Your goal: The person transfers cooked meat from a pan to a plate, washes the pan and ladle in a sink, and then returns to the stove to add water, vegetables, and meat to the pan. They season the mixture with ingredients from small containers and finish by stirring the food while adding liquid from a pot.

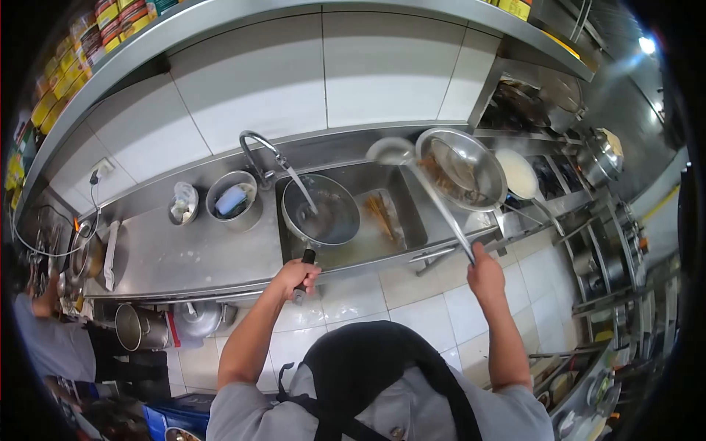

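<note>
My left hand point(296, 279) is closed round the black handle of a wok point(334, 234). The wok rests in the left part of the sink point(417, 213), and water from the faucet point(259, 147) runs into it. My right hand point(486, 273) grips the long metal handle of a ladle point(440, 197). The ladle's round bowl, slightly blurred, is raised over the back edge of the sink. Just right of it, a large metal bowl point(493, 151) holds brownish food and what looks like a strainer. A bundle of thin brown sticks point(381, 215) lies in the sink.
Left of the sink stand a metal pot point(254, 214) with a blue sponge and a small bowl point(193, 217). A pan with pale contents point(517, 174) sits beside the stove at right. Another person point(55, 334) stands at far left. A shelf point(243, 16) overhangs the counter.
</note>
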Tool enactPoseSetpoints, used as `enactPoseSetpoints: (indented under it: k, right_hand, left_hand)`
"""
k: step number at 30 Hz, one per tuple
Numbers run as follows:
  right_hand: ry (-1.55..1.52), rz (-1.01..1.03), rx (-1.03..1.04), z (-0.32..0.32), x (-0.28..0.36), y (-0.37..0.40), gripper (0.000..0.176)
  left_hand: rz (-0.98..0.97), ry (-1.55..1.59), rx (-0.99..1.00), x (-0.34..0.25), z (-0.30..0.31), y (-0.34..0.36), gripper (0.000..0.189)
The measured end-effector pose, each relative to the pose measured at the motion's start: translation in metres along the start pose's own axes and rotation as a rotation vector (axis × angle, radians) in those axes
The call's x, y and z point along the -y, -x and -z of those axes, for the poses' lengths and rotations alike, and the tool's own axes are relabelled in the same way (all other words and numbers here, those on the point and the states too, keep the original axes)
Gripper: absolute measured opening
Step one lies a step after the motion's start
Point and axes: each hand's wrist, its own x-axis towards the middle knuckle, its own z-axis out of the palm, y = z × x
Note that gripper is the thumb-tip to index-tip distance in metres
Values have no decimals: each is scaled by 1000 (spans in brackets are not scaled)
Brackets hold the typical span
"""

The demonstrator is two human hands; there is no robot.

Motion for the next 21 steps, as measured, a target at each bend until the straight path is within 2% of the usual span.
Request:
enactPoseSetpoints:
  k: [2, 4, 7, 11, 14, 16, 17, 19, 21]
  right_hand:
    - [75, 28, 60, -7, 24, 1, 22]
    - [157, 195, 155, -31, 40, -13, 20]
    - [186, 314, 151, -82, 58, -34, 19]
    - [252, 319, 152, -105, 81, -39, 21]
    - [142, 272, 185, -103, 80, -24, 18]
    - [-178, 309, 282, -103, 72, -9, 18]
    - [-180, 291, 280, -102, 67, -1, 18]
    - [-417, -111, 578, -69, 84, 23, 19]
    - [-459, -124, 492, -73, 78, 43, 19]
  left_hand:
    - [52, 227, 56, 8, 7, -7, 19]
    - [57, 260, 92, 18, 14, -17, 20]
    - [62, 302, 144, 25, 18, -17, 20]
    - [75, 302, 147, 25, 16, -10, 20]
    - [83, 258, 122, 24, 16, -8, 19]
    - [93, 299, 172, 24, 21, -14, 18]
    - [98, 348, 215, 25, 23, -17, 17]
    - [99, 439, 297, 31, 31, -30, 16]
    - [81, 528, 394, 35, 32, -40, 13]
